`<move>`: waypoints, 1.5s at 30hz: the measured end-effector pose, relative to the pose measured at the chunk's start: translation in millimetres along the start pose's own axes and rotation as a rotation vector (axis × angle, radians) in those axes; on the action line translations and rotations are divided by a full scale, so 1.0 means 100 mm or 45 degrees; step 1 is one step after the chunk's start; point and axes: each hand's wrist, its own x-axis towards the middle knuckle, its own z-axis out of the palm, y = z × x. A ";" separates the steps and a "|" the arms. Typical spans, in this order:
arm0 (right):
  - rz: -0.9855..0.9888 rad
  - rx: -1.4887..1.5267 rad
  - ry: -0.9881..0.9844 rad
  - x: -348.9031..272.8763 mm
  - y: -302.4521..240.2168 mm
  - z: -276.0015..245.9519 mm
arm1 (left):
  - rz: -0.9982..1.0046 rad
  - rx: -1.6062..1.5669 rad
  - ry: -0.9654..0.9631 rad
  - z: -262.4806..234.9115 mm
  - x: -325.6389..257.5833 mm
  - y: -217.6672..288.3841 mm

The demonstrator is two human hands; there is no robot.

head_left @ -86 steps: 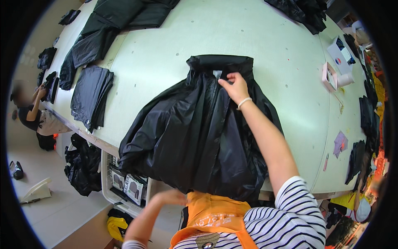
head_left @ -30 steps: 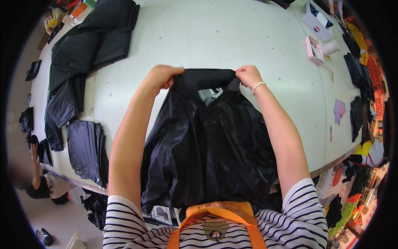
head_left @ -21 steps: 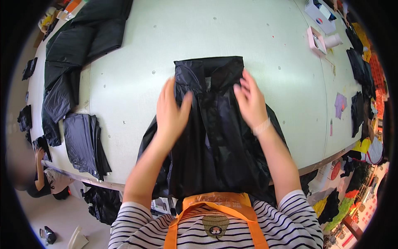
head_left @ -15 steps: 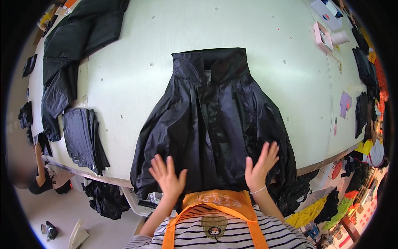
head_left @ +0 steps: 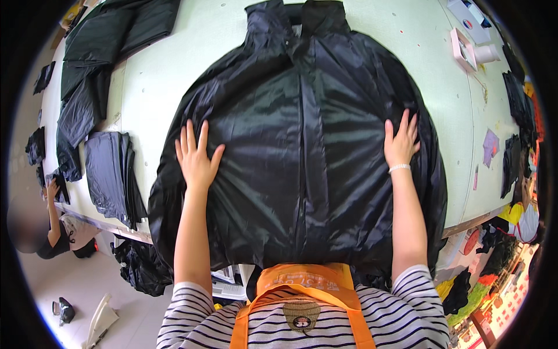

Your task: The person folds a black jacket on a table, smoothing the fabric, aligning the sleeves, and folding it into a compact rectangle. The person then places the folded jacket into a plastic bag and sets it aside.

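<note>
While a big black jacket (head_left: 261, 163) lies spread out on the pale table (head_left: 436, 70), two bare hands rest on top of it. The left hand (head_left: 196, 166) is on the left side of the jacket, with its fingers spread and its thumb sticking out. The right hand (head_left: 399, 148) is on the right side of the jacket, and its fingers are spread too. Both palms are hidden, so I cannot tell how hard they push.

The top of the jacket's collar is cut off. Its bottom edge comes down to the orange apron (head_left: 305, 280) and is hard to make out. The ends of its sleeves are hard to find in all that shiny black.

Left of the jacket is a stack of folded black cloth (head_left: 109, 174). Farther up on that side is a bigger black pile (head_left: 96, 43), cut off at the top. Far left of the jacket, another person's hand (head_left: 52, 189) touches something dark, too small to tell. To the right of the jacket are a pink box (head_left: 463, 51) and a purple scrap (head_left: 490, 146).
</note>
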 end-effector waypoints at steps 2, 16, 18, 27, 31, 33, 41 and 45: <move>0.007 -0.007 -0.025 0.34 -0.04 0.03 | -0.005 0.052 0.018 0.03 0.28 0.07; -0.175 1.364 -0.121 -0.56 -1.87 -0.20 | -0.215 -0.295 -0.398 -0.02 0.95 1.56; -0.273 1.211 -0.130 -0.55 -1.92 -0.25 | -0.176 -0.313 -0.413 0.06 0.97 1.55; -0.156 1.328 -0.226 -0.58 -1.99 -0.23 | -0.336 -1.314 -0.759 0.11 0.96 1.33; -0.203 1.272 -0.204 -0.57 -2.03 -0.39 | -0.320 -1.480 -0.616 0.04 0.92 1.38; -0.214 1.303 -0.216 -0.54 -2.02 -0.36 | -0.104 -1.007 -0.242 -0.06 0.82 1.45; -0.294 1.213 -0.250 -0.59 -1.81 -0.15 | 0.111 -0.555 -0.149 -0.62 -0.68 1.56; -0.501 0.538 -0.199 -1.07 -1.08 -0.82 | -0.123 -0.230 -0.394 -0.64 -1.49 1.12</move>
